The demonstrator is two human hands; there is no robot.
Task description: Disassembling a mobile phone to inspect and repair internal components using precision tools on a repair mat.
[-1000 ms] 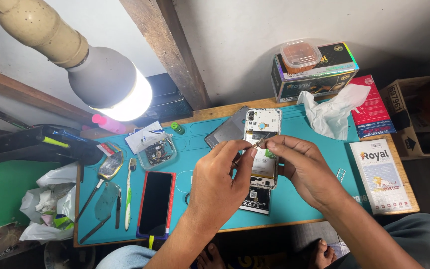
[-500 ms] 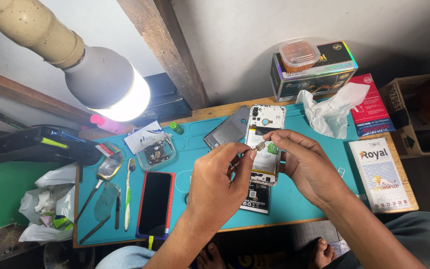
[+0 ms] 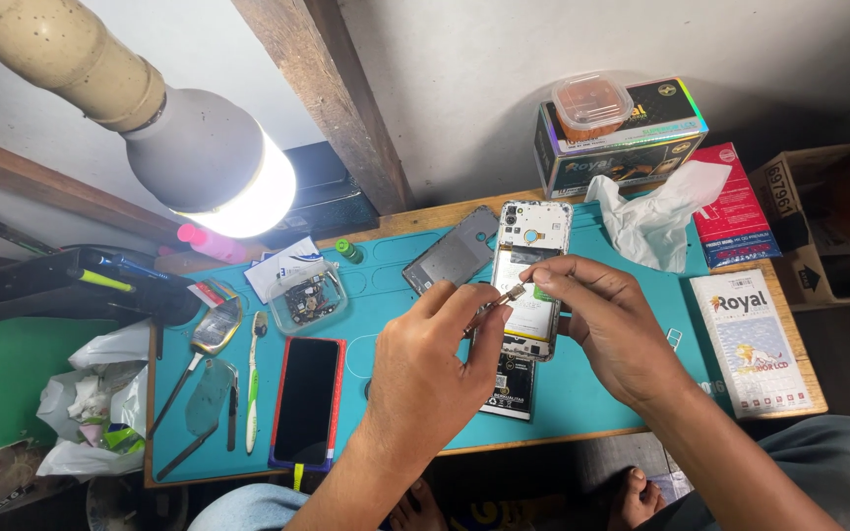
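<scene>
The left hand [image 3: 435,359] is curled, thumb and forefinger pinched on a thin metal tool [image 3: 497,299], likely tweezers, whose tip points right. The right hand [image 3: 614,320] meets it there: its thumb and forefinger close on the same small part at the tool's tip, the other fingers loosely bent. Both hands hover just above an opened phone [image 3: 531,275] (back off, white frame, insides showing) that lies lengthwise on the teal mat [image 3: 386,295] covering the counter [image 3: 799,393]. Whether the fingers touch the phone itself cannot be told.

Just left of the phone's top lies its grey back cover [image 3: 450,258], tilted. Below the phone, partly under the left hand, lies a dark battery [image 3: 512,388]. Further left on the mat are a dark phone in a red case [image 3: 307,401], screen up, a clear tub [image 3: 305,301] of small parts, a toothbrush [image 3: 254,379] and some flat prying tools [image 3: 201,388]. A small green cap [image 3: 348,251] sits near the mat's far edge.

To the right lie a crumpled white tissue [image 3: 656,216], a red box [image 3: 735,202] and a white flat box [image 3: 748,339]. Behind the phone stands a black box [image 3: 622,143] with a plastic tub [image 3: 592,101] on top. A lit bulb [image 3: 213,167] hangs at upper left.
</scene>
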